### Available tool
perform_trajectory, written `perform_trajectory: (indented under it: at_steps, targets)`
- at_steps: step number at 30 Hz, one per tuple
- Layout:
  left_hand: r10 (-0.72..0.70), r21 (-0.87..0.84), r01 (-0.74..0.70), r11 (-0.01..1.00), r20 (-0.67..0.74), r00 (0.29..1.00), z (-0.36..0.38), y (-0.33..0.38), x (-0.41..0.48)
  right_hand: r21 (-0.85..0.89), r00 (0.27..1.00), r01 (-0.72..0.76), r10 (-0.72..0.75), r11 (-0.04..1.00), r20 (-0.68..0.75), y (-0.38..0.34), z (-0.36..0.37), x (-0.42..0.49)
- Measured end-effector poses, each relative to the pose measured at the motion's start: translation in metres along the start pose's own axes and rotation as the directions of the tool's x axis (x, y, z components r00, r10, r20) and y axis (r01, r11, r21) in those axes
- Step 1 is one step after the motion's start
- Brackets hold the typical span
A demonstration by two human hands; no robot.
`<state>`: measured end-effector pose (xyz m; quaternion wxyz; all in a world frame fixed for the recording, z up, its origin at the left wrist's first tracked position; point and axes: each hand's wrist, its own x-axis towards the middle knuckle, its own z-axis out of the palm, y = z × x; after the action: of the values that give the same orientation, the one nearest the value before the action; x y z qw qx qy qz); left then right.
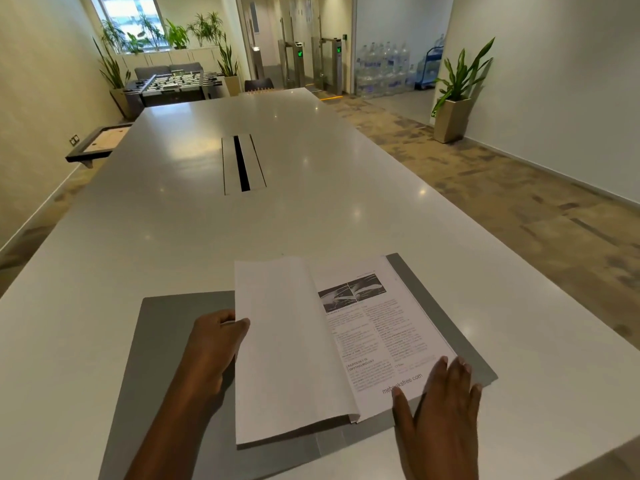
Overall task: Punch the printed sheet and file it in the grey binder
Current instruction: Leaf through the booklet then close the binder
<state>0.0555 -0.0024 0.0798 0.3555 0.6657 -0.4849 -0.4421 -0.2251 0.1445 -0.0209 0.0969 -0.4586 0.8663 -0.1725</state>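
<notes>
My left hand [211, 344] pinches the edge of the blank sheets [284, 341] over the open binder [166, 327]. My right hand [443, 400] lies flat, fingers spread, on the printed page [377, 327].

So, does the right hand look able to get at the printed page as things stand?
Likely yes: the right hand rests flat on the near corner of the printed page, and the left hand holds the turned pages clear.
</notes>
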Motion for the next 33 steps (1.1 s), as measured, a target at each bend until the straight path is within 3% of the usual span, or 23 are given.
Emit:
perform_trajectory:
  at_steps: [3, 7, 10, 13, 17, 19, 21, 25, 27, 30, 33]
  targets:
    - [-0.002, -0.034, 0.003, 0.999, 0.009, 1.000, -0.002, -0.001, 0.000, -0.068, 0.999, -0.027, 0.030, 0.997, 0.041, -0.003, 0.001, -0.002]
    - [-0.008, -0.068, 0.008, 0.998, -0.002, 1.000, -0.006, -0.001, -0.003, -0.098, 0.999, -0.024, 0.020, 0.995, -0.036, -0.003, 0.008, -0.002]
    - [-0.011, -0.054, 0.011, 0.998, -0.005, 1.000, -0.009, -0.001, -0.002, -0.052, 0.996, -0.005, 0.000, 0.999, -0.093, -0.004, 0.012, -0.004]
    - [-0.008, -0.051, 0.008, 0.999, -0.002, 1.000, -0.010, 0.000, -0.003, 0.015, 0.999, -0.027, 0.027, 1.000, -0.021, -0.011, 0.008, -0.004]
    - [0.018, -0.037, -0.017, 0.999, 0.012, 1.000, -0.009, 0.001, -0.005, 0.363, 0.999, -0.022, 0.005, 0.931, 0.048, -0.026, 0.004, -0.003]
    - [0.029, -0.044, -0.028, 0.999, 0.017, 0.999, -0.009, 0.001, -0.005, 0.562, 0.995, 0.056, -0.095, 0.825, 0.040, -0.034, -0.001, -0.009]
    - [0.031, -0.056, -0.030, 0.998, 0.024, 0.999, -0.009, 0.000, -0.004, 0.642, 0.979, 0.174, -0.199, 0.747, -0.034, -0.042, -0.007, -0.014]
    - [0.011, -0.089, -0.007, 0.996, 0.043, 0.999, -0.007, -0.004, 0.000, 0.562, 0.860, 0.501, -0.448, 0.658, -0.243, -0.053, -0.013, -0.023]
    - [0.002, -0.118, 0.002, 0.993, 0.038, 0.999, -0.005, -0.007, 0.002, 0.516, 0.800, 0.591, -0.529, 0.620, -0.283, -0.056, -0.009, -0.027]
    - [-0.025, -0.184, 0.027, 0.983, 0.016, 1.000, -0.001, -0.010, 0.003, 0.468, 0.729, 0.653, -0.660, 0.595, -0.178, -0.059, -0.003, -0.028]
    - [-0.046, -0.233, 0.047, 0.971, 0.009, 0.999, 0.003, -0.010, 0.000, 0.476, 0.634, 0.659, -0.771, 0.582, 0.065, -0.056, 0.002, -0.027]
